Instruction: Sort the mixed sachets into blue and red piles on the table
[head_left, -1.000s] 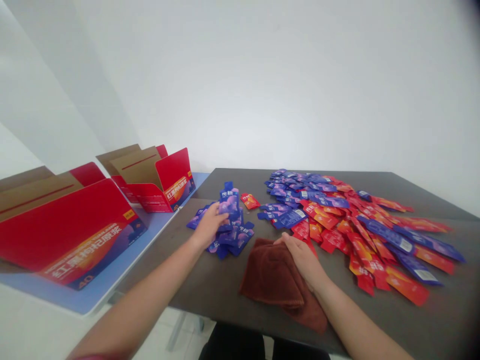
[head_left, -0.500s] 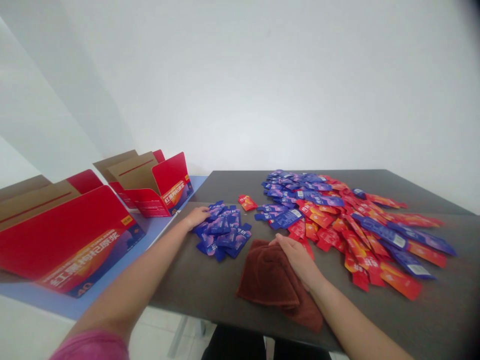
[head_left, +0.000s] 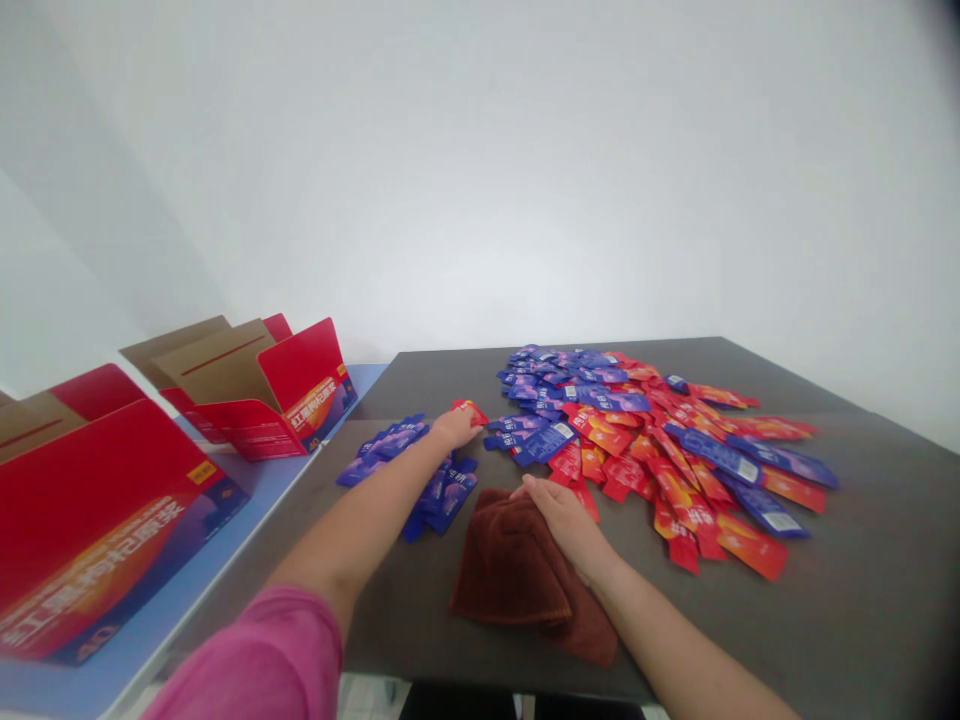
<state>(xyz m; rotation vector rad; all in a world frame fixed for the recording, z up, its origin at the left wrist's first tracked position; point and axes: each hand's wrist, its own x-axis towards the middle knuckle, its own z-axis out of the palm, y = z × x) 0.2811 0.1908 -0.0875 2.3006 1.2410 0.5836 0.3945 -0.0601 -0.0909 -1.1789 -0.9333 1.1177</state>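
Note:
My left hand reaches across a small heap of purple-blue sachets. Its fingers are closed at the near side of a single red sachet, which they partly cover. Under my forearm, part of the purple-blue heap is hidden, and more of these sachets show to its left. My right hand lies on a folded brown cloth near the front of the table, fingers closed on its upper right edge.
Right of centre, a large mixed pile of purple-blue sachets and red sachets spreads over the dark table. On a blue surface to the left stand two open red cartons, one nearer and one farther.
My left hand has moved right, from the left edge of the purple-blue heap to the red sachet. That heap is more spread out leftwards. My right hand stays on the cloth; the view has shifted.

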